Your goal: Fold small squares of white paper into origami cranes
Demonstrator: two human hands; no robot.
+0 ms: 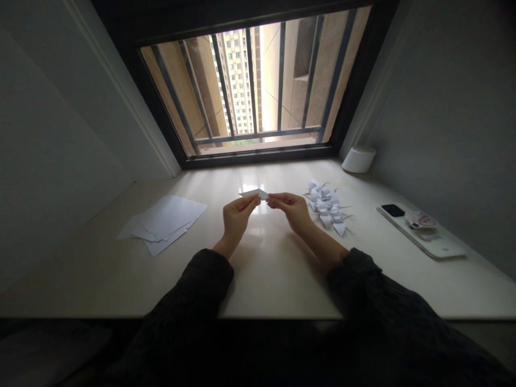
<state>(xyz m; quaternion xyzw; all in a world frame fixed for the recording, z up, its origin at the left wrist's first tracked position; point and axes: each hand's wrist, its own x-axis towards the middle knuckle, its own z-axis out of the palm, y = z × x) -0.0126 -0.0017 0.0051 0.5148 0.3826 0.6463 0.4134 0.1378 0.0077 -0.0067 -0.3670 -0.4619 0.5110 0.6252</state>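
A small folded piece of white paper [252,193] is held up above the white sill, its pointed end toward the left. My left hand [239,213] pinches its lower middle between thumb and fingers. At its right end, my right hand [291,208] is closed on the same paper, fingertips close to those of the left. To the right lies a cluster of folded white paper figures [325,204] with thin pointed ends, probably cranes. Loose white paper sheets [171,217] overlap in a stack on the left. My fingers hide part of the held paper.
The pale glossy sill [278,285] runs up to a dark-framed window [258,157] with bars outside. A phone [427,236] with a round grip on its back lies at the right. A white cylindrical object [358,159] stands in the back right corner. Walls close both sides.
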